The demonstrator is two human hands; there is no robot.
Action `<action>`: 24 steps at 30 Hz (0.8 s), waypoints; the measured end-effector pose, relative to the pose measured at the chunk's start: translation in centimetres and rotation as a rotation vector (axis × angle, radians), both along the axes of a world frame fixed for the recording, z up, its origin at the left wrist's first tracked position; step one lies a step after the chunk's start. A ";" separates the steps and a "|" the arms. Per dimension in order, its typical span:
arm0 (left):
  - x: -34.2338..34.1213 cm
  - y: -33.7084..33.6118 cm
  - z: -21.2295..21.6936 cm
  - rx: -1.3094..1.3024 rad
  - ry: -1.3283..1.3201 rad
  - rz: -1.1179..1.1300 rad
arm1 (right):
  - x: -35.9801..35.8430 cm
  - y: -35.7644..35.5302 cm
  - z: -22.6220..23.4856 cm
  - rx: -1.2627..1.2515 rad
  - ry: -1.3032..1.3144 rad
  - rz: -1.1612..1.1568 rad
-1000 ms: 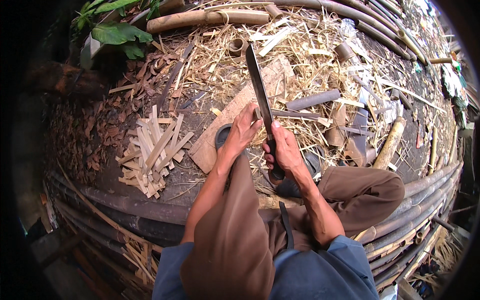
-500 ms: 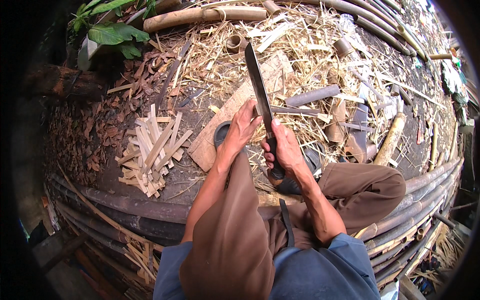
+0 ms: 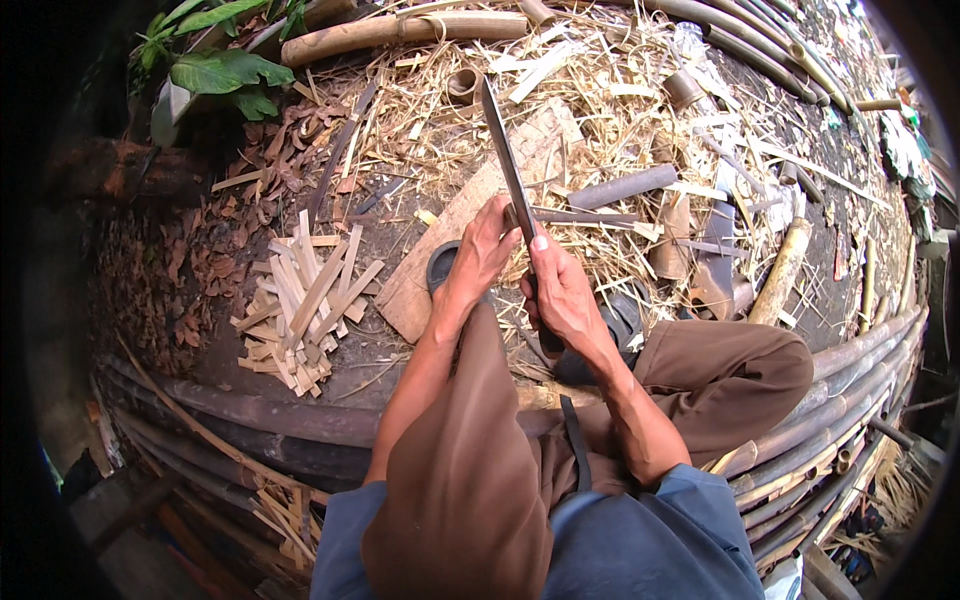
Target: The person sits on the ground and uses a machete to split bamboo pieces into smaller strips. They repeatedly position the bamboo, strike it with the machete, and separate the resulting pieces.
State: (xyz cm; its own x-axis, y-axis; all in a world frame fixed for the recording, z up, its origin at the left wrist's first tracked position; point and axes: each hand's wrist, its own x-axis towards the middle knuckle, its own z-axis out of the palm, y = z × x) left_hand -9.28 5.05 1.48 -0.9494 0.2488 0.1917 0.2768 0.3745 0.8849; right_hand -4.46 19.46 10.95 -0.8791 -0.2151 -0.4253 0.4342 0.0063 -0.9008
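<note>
My right hand (image 3: 566, 292) is wrapped round the dark handle of a machete (image 3: 508, 150), thumb at the base of the blade. The long blade points away from me, tilted a little left, its narrow edge mostly facing up. Against the blade's left side, my left hand (image 3: 482, 252) pinches a thin dark bamboo strip (image 3: 590, 217). The strip runs out to the right past the blade. Below and beyond the hands lies a flat wooden board (image 3: 410, 290). To the left of my left arm is a pile of pale split bamboo strips (image 3: 310, 300).
Shavings (image 3: 620, 130) cover the ground ahead. A cut bamboo tube (image 3: 625, 187), a saw (image 3: 718, 240) and a pale bamboo length (image 3: 782, 272) lie to the right. Bamboo poles (image 3: 260, 410) run beneath my legs. A leafy plant (image 3: 225, 70) stands far left.
My right hand has rolled the machete, so its blade shows narrower, and the hand has turned over the handle. The strip in my left hand lies more level.
</note>
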 end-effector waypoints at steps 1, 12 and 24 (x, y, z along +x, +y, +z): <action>0.0 -0.1 0.1 -0.015 0.020 0.004 | 0.1 -0.1 0.0 0.051 0.050 0.006; -0.3 0.2 0.7 0.052 0.061 0.055 | -0.4 -0.4 -1.0 0.223 0.234 0.028; -1.2 -0.2 -0.5 0.024 -0.178 0.067 | -1.0 -0.1 2.0 0.200 0.240 0.088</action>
